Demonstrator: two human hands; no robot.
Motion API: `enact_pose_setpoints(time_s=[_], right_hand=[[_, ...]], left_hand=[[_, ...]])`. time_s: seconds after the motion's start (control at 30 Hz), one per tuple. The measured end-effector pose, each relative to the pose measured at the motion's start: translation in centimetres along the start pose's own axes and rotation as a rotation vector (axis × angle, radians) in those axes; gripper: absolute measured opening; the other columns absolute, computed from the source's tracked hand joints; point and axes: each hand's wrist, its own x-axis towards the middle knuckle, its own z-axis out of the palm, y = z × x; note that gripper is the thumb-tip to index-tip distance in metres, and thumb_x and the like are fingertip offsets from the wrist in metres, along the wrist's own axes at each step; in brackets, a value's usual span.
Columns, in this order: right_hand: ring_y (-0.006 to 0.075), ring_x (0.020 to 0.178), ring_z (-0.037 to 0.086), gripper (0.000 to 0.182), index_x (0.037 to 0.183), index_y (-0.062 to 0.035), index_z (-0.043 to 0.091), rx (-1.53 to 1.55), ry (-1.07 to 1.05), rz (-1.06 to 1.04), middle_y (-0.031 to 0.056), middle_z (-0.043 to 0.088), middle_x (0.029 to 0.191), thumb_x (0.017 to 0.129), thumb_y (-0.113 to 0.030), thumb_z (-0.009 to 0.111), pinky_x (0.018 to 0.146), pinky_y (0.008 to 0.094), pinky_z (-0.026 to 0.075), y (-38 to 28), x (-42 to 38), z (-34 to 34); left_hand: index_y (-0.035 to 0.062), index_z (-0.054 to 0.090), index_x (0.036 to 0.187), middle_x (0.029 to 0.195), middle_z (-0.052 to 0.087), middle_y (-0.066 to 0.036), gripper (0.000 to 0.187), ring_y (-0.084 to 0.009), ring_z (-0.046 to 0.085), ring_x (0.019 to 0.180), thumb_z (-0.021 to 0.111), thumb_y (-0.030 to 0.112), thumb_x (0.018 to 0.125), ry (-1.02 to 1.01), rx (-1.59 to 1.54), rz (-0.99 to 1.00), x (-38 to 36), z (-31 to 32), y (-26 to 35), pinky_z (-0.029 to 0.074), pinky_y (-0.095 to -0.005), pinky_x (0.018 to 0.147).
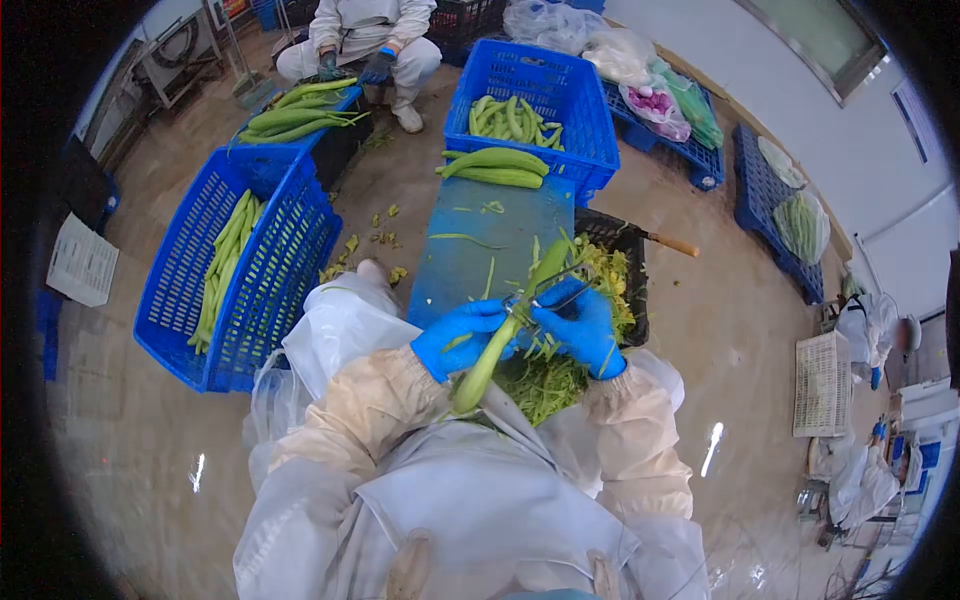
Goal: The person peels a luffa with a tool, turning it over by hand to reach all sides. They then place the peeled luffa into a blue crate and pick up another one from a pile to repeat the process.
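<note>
My left hand (462, 338), in a blue glove, is closed around a long green luffa gourd (486, 366) that slants across in front of my lap. Its far end (550, 262) points away from me over the board. My gloved right hand (582, 325) grips a metal peeler (513, 303), whose blade lies against the gourd near my left fingers. The peeler's handle is mostly hidden by my fingers. Thin green peelings (545, 385) are heaped below my hands. A blue board (445, 262) bears loose strips, with whole gourds (495, 168) at its far end.
Blue crates with gourds stand at the left (295, 240) and beyond the board (600, 150). A black crate (638, 300) of yellow-green scraps, with a wooden-handled tool (672, 244) across it, is at the right. A gloved co-worker (370, 30) sits beyond more gourds (290, 122).
</note>
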Motion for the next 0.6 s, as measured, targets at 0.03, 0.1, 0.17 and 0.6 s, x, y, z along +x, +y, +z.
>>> enact_pose_setpoints(time_s=[0.03,0.1,0.17,0.6], right_hand=[[0.008,0.063,0.055,0.015,0.081,-0.001,0.058,0.057,0.025,0.0,0.0047,0.061,0.073,0.071,-0.006,0.069,0.058,0.0218,0.046,0.1,0.3,-0.3],[0.0086,0.064,0.056,0.015,0.081,-0.0011,0.058,0.122,-0.005,0.017,0.0052,0.061,0.073,0.071,-0.005,0.069,0.058,0.022,0.046,-0.1,0.8,-0.8],[0.0092,0.065,0.056,0.015,0.081,-0.0011,0.058,0.186,-0.038,0.034,0.0058,0.061,0.074,0.071,-0.004,0.069,0.059,0.0221,0.046,-0.2,1.3,-1.4],[0.0126,0.054,0.054,0.012,0.079,-0.0029,0.056,0.362,0.302,0.153,0.0047,0.058,0.068,0.072,-0.005,0.066,0.05,0.0238,0.045,6.2,6.3,-7.9]], left_hand=[[0.0018,0.045,0.117,0.106,0.055,-0.012,0.039,-0.0243,0.057,0.09,0.056,0.01,0.081,-0.001,0.001,-0.001,0.0,0.0,0.0,0.049,-0.0376,0.076],[0.0025,0.045,0.117,0.103,0.055,-0.011,0.039,-0.0226,0.057,0.086,0.056,0.012,0.082,-0.021,0.042,-0.012,-0.3,0.6,0.4,0.049,-0.0342,0.072],[0.0022,0.046,0.117,0.102,0.055,-0.01,0.038,-0.0214,0.057,0.084,0.056,0.013,0.082,0.005,0.082,0.002,-0.6,1.2,0.5,0.049,-0.0325,0.071],[0.0009,0.049,0.113,0.091,0.057,-0.007,0.035,-0.0159,0.055,0.074,0.054,0.019,0.084,0.065,0.129,-0.014,-1.3,-0.3,0.8,0.047,-0.0277,0.064]])
